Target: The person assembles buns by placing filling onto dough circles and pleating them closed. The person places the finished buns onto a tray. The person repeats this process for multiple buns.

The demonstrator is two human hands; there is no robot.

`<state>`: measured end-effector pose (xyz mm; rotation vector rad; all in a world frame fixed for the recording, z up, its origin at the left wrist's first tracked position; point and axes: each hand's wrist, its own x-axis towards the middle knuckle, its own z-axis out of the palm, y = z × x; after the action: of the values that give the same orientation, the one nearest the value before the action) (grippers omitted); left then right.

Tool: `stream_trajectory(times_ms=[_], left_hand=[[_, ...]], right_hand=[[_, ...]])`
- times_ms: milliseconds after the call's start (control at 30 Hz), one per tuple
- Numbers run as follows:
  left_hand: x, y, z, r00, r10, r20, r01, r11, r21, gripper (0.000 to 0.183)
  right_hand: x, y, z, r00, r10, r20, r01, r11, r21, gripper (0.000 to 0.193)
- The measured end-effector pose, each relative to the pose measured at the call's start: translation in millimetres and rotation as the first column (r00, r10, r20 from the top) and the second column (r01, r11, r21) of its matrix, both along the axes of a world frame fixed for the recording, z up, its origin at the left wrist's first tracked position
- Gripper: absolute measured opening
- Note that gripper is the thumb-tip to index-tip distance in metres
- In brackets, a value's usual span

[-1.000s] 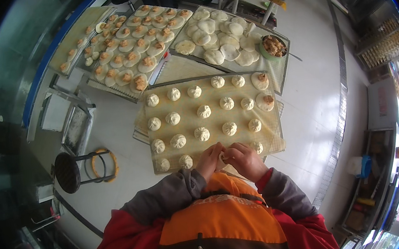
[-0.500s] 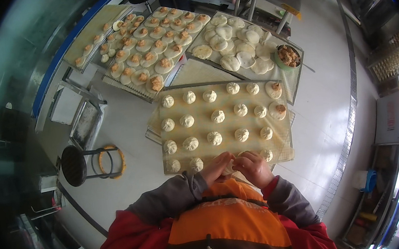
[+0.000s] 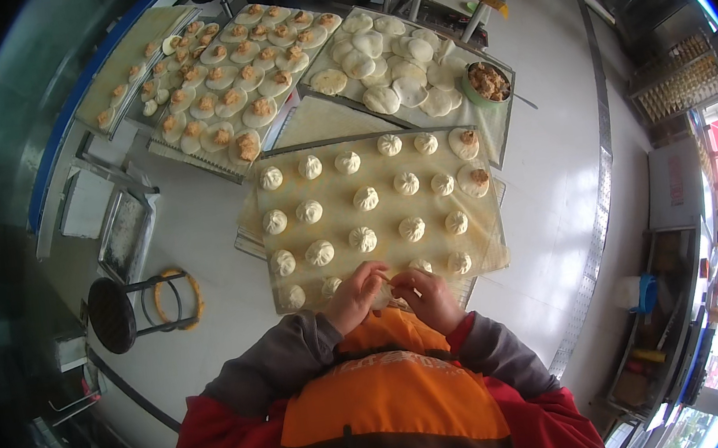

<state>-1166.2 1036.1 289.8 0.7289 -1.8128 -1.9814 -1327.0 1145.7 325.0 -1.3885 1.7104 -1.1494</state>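
Two hands meet at the near edge of the tray, head view. Left hand (image 3: 356, 293) and right hand (image 3: 425, 296) are both curled tight around one bun of dough (image 3: 382, 293), fingertips pinching its top; only a pale sliver of it shows between the fingers. It is held just above the near rim of the cloth-lined tray (image 3: 486, 249), not yet set down.

Pleated buns (image 3: 363, 239) sit in rows on that tray, spaced apart. At its far right corner, two filled wrappers (image 3: 471, 181) lie open, filling exposed.

Beyond: a tray of open wrappers topped with filling (image 3: 228, 84) at far left, a heap of plain dough rounds (image 3: 385, 66) at far centre, and a bowl of filling (image 3: 488, 83) at that heap's right edge. A black stool (image 3: 112, 314) stands on the floor to the left.

Change against the earlier frames: hands stay together at the same spot on the near edge, the grip unchanged; tray rows look the same. The whole scene sits slightly lower and more centred, so the head has shifted, not the work. Judgement: pleating is ongoing on this one bun.
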Motion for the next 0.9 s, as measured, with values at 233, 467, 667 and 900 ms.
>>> stream_trajectory(times_ms=[233, 467, 667, 900], left_hand=[[-7.6, -5.3, 6.6, 0.965, -0.127, 0.231, 0.015, 0.902, 0.432, 0.063], [-19.7, -19.4, 18.0, 0.887, -0.404, 0.223, 0.043, 0.553, 0.832, 0.072], [-35.9, -4.8, 4.3, 0.908, -0.359, 0.217, 0.025, 0.562, 0.826, 0.065], [-67.0, 35.8, -10.4, 0.981, 0.01, 0.196, -0.111, 0.85, 0.515, 0.046]], right_hand=[[-1.1, -0.4, 4.9, 0.992, 0.061, -0.107, -0.063, 0.998, -0.018, 0.012], [-11.8, 5.7, 12.9, 0.988, 0.145, -0.047, -0.144, 0.989, 0.021, 0.013], [-24.9, 9.5, 10.6, 0.978, 0.174, -0.117, -0.173, 0.985, 0.024, 0.018], [-37.4, 30.4, 0.0, 0.977, -0.139, 0.162, 0.114, 0.982, 0.15, 0.016]])
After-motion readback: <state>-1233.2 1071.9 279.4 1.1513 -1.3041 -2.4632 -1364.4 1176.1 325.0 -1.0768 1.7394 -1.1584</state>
